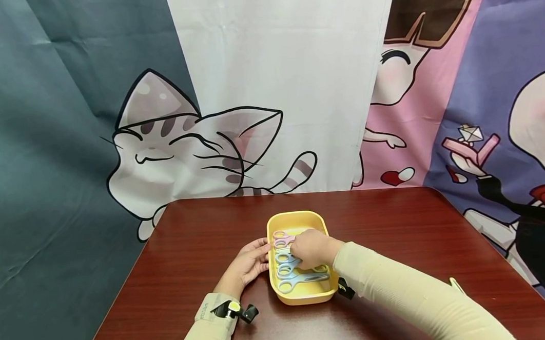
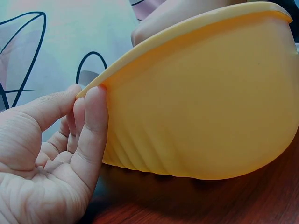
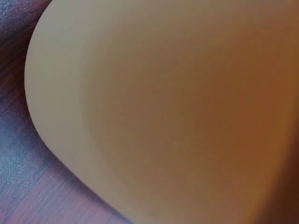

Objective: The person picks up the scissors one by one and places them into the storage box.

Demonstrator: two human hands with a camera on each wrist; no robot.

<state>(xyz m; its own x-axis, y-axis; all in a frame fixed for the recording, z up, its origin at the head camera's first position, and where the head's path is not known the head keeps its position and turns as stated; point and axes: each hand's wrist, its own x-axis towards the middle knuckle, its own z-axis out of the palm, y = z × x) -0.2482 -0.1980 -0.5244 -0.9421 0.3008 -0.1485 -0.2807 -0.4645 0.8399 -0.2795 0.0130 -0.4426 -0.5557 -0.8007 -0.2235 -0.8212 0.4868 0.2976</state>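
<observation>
A yellow plastic basket (image 1: 302, 300) stands on the table with several small scissors in it. My left hand (image 1: 248, 263) is at its left side; in the left wrist view the thumb and fingers pinch the rim of the basket. My right hand (image 1: 311, 248) reaches down inside, over the scissors, with its fingertips hidden, so what it holds cannot be seen. Left of it show the handles of pink scissors (image 1: 282, 243) and blue scissors (image 1: 284, 258). Light blue scissors (image 1: 297, 280) lie nearest me, their blades to the right. In the right wrist view only the outer basket wall (image 3: 140, 107) fills the picture.
The dark red-brown table (image 1: 202, 235) spreads around the basket. Behind it hangs a curtain (image 1: 267, 62) printed with cartoon figures. A small black camera mount (image 1: 249, 313) juts from the left wrist, close to the tabletop.
</observation>
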